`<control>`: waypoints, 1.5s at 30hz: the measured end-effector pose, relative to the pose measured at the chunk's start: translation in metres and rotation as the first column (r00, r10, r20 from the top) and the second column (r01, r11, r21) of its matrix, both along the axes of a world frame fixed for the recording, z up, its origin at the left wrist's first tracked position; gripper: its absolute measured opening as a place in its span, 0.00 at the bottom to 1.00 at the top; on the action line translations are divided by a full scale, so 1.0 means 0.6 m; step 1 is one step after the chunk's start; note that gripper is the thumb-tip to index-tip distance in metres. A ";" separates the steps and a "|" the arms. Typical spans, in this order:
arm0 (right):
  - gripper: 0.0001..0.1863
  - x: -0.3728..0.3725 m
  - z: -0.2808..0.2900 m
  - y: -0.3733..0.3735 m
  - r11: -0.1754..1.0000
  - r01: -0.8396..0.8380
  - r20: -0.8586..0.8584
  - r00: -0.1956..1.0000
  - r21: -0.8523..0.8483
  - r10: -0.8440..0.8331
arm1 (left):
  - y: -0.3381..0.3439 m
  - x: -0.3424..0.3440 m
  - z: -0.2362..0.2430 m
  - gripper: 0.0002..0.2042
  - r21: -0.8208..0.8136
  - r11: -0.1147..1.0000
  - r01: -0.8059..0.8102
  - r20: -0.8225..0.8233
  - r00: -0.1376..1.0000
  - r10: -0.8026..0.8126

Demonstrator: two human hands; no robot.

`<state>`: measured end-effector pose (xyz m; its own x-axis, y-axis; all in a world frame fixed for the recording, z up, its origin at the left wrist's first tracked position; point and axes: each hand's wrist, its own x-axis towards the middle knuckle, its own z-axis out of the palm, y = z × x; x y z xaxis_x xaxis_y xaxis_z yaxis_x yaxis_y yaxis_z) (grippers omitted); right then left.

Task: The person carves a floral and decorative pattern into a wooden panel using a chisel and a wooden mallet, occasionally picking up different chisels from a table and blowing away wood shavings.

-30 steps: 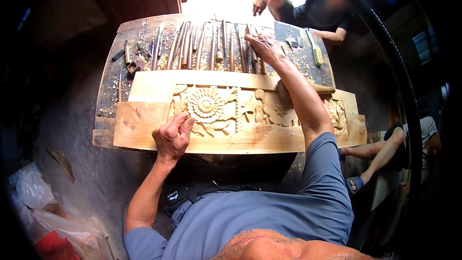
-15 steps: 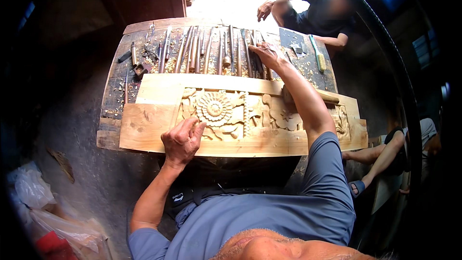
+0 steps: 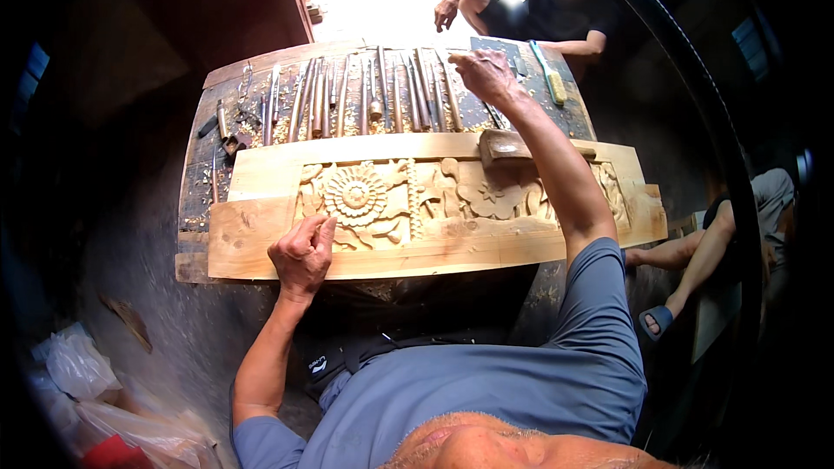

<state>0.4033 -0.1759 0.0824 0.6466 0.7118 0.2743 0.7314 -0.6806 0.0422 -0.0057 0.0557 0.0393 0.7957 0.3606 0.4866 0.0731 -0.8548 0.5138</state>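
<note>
My left hand point(image 3: 301, 252) is curled into a loose fist at the near left part of a pale carved wooden panel point(image 3: 512, 256); no tool sticks out of it. A round carved flower point(image 3: 356, 194) lies just beyond that hand. Over the far right end of a row of carving chisels point(image 3: 341, 95), my right hand point(image 3: 488, 75) has its fingers bent together. Whatever is between its fingertips, if anything, cannot be made out. Under my right forearm a wooden mallet point(image 3: 506, 146) lies on the panel's far edge, its handle partly covered.
Wood shavings litter the worn bench point(image 3: 195, 135). A brush point(image 3: 549, 76) lies at its far right, small dark tools at its left. One person point(image 3: 556, 9) crouches beyond the bench; another person's leg point(image 3: 695, 269) shows at right. Plastic bags point(image 3: 82, 365) lie at lower left.
My right hand has moved away from me, off the chisels' middle toward the bench's far edge, uncovering more of the mallet. The view has shifted slightly; my left hand stays curled by the panel.
</note>
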 end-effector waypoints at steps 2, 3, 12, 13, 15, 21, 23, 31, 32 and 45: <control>0.12 -0.002 0.007 -0.028 0.997 0.076 -0.029 0.997 -0.018 -0.076 | -0.003 -0.001 0.004 0.07 -0.029 0.999 -0.022 -0.015 1.000 0.022; 0.12 0.009 0.006 -0.049 0.994 0.104 -0.035 0.994 -0.028 -0.105 | -0.005 0.000 0.003 0.07 -0.027 0.999 -0.020 -0.005 1.000 0.020; 0.07 0.041 -0.039 -0.156 0.939 0.339 -0.427 0.842 -0.056 -0.329 | -0.005 0.006 -0.010 0.11 -0.050 0.996 -0.077 -0.057 0.996 0.074; 0.07 0.036 -0.035 -0.154 0.928 0.359 -0.522 0.775 -0.101 -0.356 | -0.003 0.004 -0.011 0.11 -0.054 0.995 -0.084 -0.062 0.995 0.080; 0.08 0.041 -0.050 -0.149 0.930 0.349 -0.542 0.762 -0.120 -0.356 | 0.000 0.003 -0.014 0.11 -0.043 0.995 -0.090 -0.051 0.995 0.088; 0.08 0.027 -0.063 -0.128 0.943 0.316 -0.542 0.777 -0.104 -0.320 | 0.000 0.004 -0.014 0.13 -0.048 0.993 -0.106 -0.034 0.994 0.105; 0.09 0.033 -0.070 -0.125 0.941 0.325 -0.532 0.783 -0.093 -0.323 | -0.002 0.008 -0.014 0.13 -0.060 0.994 -0.089 -0.008 0.996 0.089; 0.12 -0.015 -0.075 0.000 0.970 0.229 -0.439 0.882 0.087 -0.169 | 0.006 0.006 0.023 0.12 -0.152 0.988 -0.033 0.137 0.989 0.054; 0.12 -0.019 -0.079 0.009 0.975 0.211 -0.363 0.916 0.067 -0.173 | 0.008 0.018 0.045 0.10 -0.136 0.991 0.002 0.225 0.974 0.029; 0.13 -0.044 -0.071 0.031 0.978 0.206 -0.355 0.918 0.047 -0.176 | -0.086 0.121 -0.088 0.18 0.273 0.388 0.880 0.179 0.350 -0.920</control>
